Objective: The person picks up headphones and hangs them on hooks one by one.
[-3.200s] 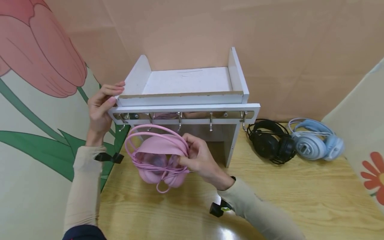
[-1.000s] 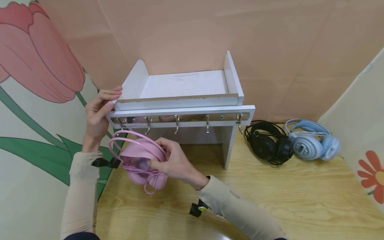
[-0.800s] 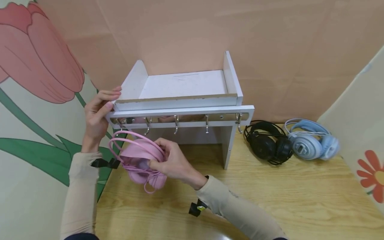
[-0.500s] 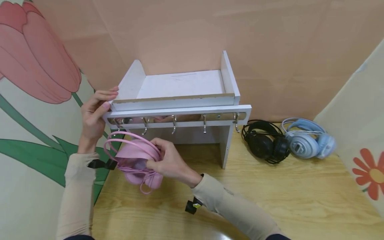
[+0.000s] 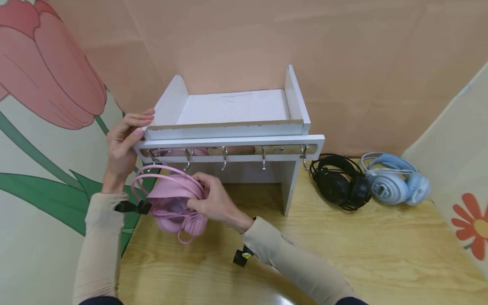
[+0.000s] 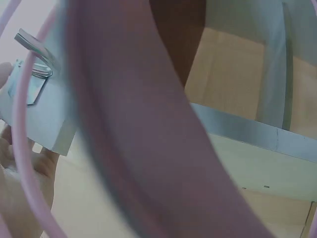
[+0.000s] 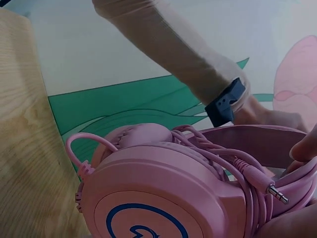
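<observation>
My right hand (image 5: 215, 201) holds pink headphones (image 5: 171, 188) by the headband, thumb and fingers gripping its right side. They hang in the air below the left end of a white shelf rack (image 5: 228, 131), under its leftmost metal hook (image 5: 153, 157). A pink cord is wound around them, and its plug (image 7: 277, 193) sticks out in the right wrist view. My left hand (image 5: 123, 140) grips the rack's left front corner, thumb in front and fingers at the side panel. Close and blurred, the pink headband (image 6: 143, 114) covers much of the left wrist view, near a hook (image 6: 34, 47).
Black headphones (image 5: 341, 182) and light blue headphones (image 5: 396, 180) lie together on the wooden table (image 5: 343, 250), right of the rack. Several hooks line the rack's front rail (image 5: 244, 139). A tulip-printed wall panel (image 5: 45, 237) stands close on the left.
Since the earliest frame, my right hand has carried the pink headphones left, toward the rail's left end. Over the last second they shift only slightly. My left hand keeps its place on the rack.
</observation>
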